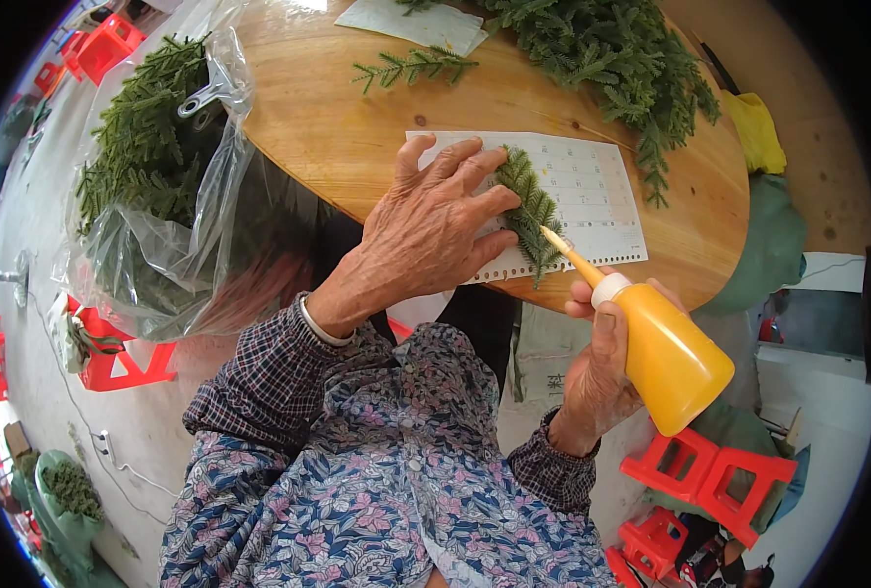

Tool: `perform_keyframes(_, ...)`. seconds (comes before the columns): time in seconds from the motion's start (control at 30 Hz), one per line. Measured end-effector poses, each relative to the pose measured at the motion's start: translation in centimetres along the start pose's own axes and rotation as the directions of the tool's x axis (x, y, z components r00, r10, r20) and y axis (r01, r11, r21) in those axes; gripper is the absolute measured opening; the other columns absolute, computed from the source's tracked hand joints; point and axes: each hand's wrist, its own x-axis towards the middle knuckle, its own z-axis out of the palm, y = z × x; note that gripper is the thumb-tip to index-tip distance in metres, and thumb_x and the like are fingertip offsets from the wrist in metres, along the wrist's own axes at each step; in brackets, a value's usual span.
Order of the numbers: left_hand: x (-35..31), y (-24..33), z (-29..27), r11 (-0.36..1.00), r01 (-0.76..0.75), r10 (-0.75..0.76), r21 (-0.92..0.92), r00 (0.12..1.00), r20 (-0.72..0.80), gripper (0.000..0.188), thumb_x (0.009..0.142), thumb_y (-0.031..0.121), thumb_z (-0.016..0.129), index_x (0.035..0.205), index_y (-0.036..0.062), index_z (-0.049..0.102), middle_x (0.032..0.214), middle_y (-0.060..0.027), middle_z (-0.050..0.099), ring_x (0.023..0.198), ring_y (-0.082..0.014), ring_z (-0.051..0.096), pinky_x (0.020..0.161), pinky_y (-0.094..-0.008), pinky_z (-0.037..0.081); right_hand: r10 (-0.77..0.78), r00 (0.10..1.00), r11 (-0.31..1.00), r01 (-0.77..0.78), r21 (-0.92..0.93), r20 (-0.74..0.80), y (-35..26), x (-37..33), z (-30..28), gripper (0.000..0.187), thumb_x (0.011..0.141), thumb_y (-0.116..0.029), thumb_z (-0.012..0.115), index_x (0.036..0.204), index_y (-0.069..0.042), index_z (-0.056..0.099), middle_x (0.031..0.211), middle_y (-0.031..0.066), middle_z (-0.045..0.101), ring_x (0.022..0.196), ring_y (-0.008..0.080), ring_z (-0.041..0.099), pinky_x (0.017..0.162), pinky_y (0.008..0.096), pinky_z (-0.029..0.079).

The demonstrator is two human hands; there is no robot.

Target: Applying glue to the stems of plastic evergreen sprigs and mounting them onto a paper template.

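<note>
Two hands seen at work at centre frame over round wooden table (357, 127). Green sprig (530, 211) pinned flat on printed paper sheet (592, 191) by left hand (425, 230), fingers spread open. Orange squeeze bottle (661, 353) gripped by right hand (602, 377), fingers closed round it, nozzle tip touching sprig. Clear bag of green sprigs (151, 186) at upper left; loose pile of sprigs (602, 49) at top right.

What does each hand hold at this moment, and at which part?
The right hand grips the orange glue bottle around its body. The left hand grips nothing; it presses flat on the green sprig.
</note>
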Motion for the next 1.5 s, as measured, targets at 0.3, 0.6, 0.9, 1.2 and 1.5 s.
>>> perform_keyframes(0.3, -0.1, 0.0, 0.0, 1.0, 0.003, -0.003, 0.005, 1.0, 0.004, 0.026, 0.081, 0.035, 0.065, 0.099, 0.016, 0.064, 0.123, -0.0054, 0.052, 0.121, -0.0241, 0.046, 0.106, -0.0466, 0.018, -0.109, 0.993, 0.966, 0.114, -0.234, 0.036, 0.6, 0.1, -1.1, 0.053, 0.075, 0.008, 0.07, 0.119, 0.0, 0.043, 0.11, 0.0154, 0.052, 0.079, 0.0285, 0.067, 0.075, 0.031, 0.057)
perform_keyframes(0.6, -0.2, -0.1, 0.1, 1.0, -0.011, 0.011, 0.002, 1.0, 0.015, 0.026, 0.082, 0.035, 0.065, 0.099, 0.0155, 0.064, 0.123, -0.0055, 0.052, 0.121, -0.025, 0.045, 0.105, -0.0471, 0.018, 0.009, 0.999, 1.0, -0.01, 0.017, 0.039, -0.5, -0.5, -0.8, 0.052, 0.076, 0.011, 0.066, 0.12, -0.002, 0.042, 0.109, 0.0191, 0.054, 0.079, 0.0291, 0.068, 0.075, 0.0309, 0.058)
perform_keyframes(0.9, 0.0, 0.1, -0.1, 0.999, -0.028, 0.026, -0.037, 0.999, -0.031, 0.023, 0.082, 0.032, 0.065, 0.097, 0.0152, 0.065, 0.123, -0.0053, 0.052, 0.12, -0.0237, 0.046, 0.105, -0.0462, 0.018, -0.04, 0.999, 0.994, 0.039, -0.097, -0.003, -0.2, -0.8, -0.7, 0.044, 0.083, -0.001, 0.059, 0.123, -0.002, 0.041, 0.105, 0.0228, 0.058, 0.075, 0.0269, 0.065, 0.064, 0.0277, 0.056)
perform_keyframes(1.2, -0.4, 0.0, 0.1, 0.975, -0.197, 0.194, -0.101, 0.98, -0.036, 0.018, 0.08, 0.027, 0.066, 0.095, 0.0153, 0.066, 0.114, 0.0004, 0.055, 0.106, -0.0186, 0.049, 0.1, -0.0399, 0.027, -0.107, 0.994, 0.967, 0.109, -0.23, 0.021, 0.9, -0.7, -2.0, 0.052, 0.076, 0.012, 0.064, 0.12, -0.001, 0.041, 0.109, 0.0192, 0.054, 0.079, 0.0296, 0.068, 0.076, 0.0321, 0.058)
perform_keyframes(1.5, 0.0, 0.5, 0.1, 0.983, -0.167, 0.165, -0.071, 0.986, -0.022, 0.019, 0.081, 0.03, 0.066, 0.093, 0.0159, 0.066, 0.104, 0.0038, 0.057, 0.096, -0.0177, 0.05, 0.095, -0.0378, 0.03, -0.013, 0.999, 0.999, 0.011, 0.05, 0.045, 0.1, -0.7, -2.1, 0.052, 0.075, 0.013, 0.065, 0.119, -0.001, 0.041, 0.105, 0.0222, 0.06, 0.077, 0.0299, 0.068, 0.072, 0.0322, 0.058)
